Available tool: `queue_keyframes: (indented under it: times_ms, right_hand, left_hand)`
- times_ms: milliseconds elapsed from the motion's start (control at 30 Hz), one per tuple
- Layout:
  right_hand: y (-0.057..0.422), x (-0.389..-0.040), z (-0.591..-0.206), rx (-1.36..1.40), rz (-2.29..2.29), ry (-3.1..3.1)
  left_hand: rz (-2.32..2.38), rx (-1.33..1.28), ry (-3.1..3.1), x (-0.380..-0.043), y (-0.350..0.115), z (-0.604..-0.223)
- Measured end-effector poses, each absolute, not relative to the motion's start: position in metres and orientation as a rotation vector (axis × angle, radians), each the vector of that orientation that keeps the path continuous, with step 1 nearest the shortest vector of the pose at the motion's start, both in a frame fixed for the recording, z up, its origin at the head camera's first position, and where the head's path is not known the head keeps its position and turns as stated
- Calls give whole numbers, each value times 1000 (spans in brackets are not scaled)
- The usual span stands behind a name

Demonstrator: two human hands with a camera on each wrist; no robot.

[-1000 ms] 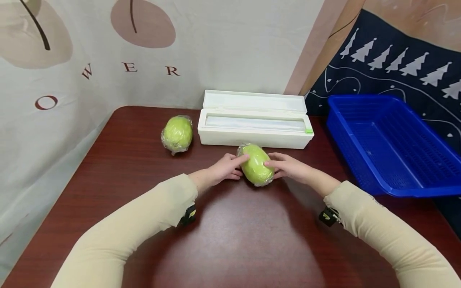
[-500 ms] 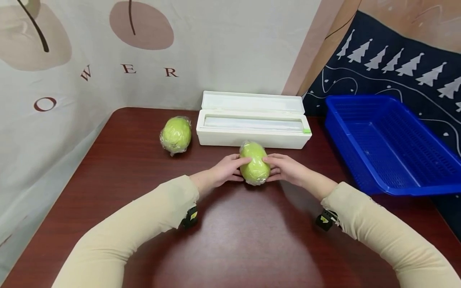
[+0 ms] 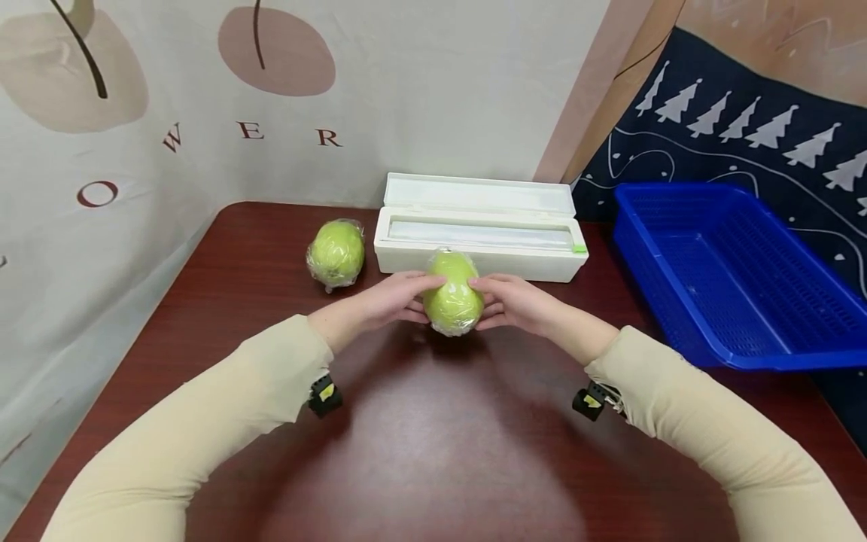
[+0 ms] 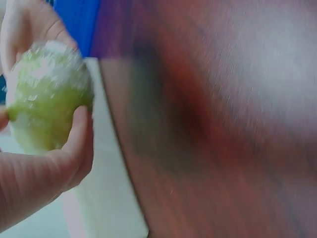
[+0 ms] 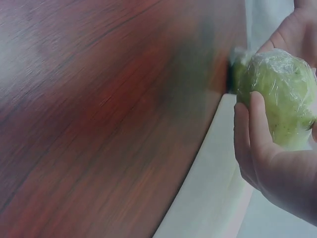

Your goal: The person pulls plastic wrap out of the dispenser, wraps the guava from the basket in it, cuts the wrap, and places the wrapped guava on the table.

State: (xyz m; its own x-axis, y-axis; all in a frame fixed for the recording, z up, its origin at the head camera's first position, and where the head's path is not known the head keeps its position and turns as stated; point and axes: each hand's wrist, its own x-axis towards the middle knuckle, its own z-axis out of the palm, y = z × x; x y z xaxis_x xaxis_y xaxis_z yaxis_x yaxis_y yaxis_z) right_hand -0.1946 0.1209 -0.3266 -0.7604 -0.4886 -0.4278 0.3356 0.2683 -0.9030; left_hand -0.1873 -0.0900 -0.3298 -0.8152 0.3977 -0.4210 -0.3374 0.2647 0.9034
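Between both hands is an oval light-green fruit (image 3: 452,297) wrapped in clear plastic film. My left hand (image 3: 396,299) grips its left side, thumb on the upper face and fingers round the side. My right hand (image 3: 518,302) grips the opposite side the same way. In the left wrist view the wrapped fruit (image 4: 52,99) shows crinkled film over its end, and in the right wrist view the fruit (image 5: 280,94) is up off the tabletop, its dark blurred shadow below. A second film-wrapped green fruit (image 3: 336,254) rests on the table to the left.
Behind the held fruit stands a long white cling film box (image 3: 481,263) with its lid up, a roll inside and a green cutter slide (image 3: 579,248) at its right end. A blue plastic basket (image 3: 677,301) is at the right of the dark red table (image 3: 433,452).
Both hands have carried the wrapped fruit left and slightly back, turning it from slanted to nearly straight. The second fruit, the box and the basket stay in place.
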Motion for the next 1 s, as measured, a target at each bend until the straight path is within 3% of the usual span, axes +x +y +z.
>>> queue_keyframes:
  times_ms: [267, 1000]
  right_hand:
    - [84, -195, -326, -156, -1517, 1860]
    - [-4, -187, -343, -114, -1455, 1770]
  left_hand:
    - [1368, 190, 1970, -190, -139, -313]
    - [1123, 153, 1834, -192, -233, -312]
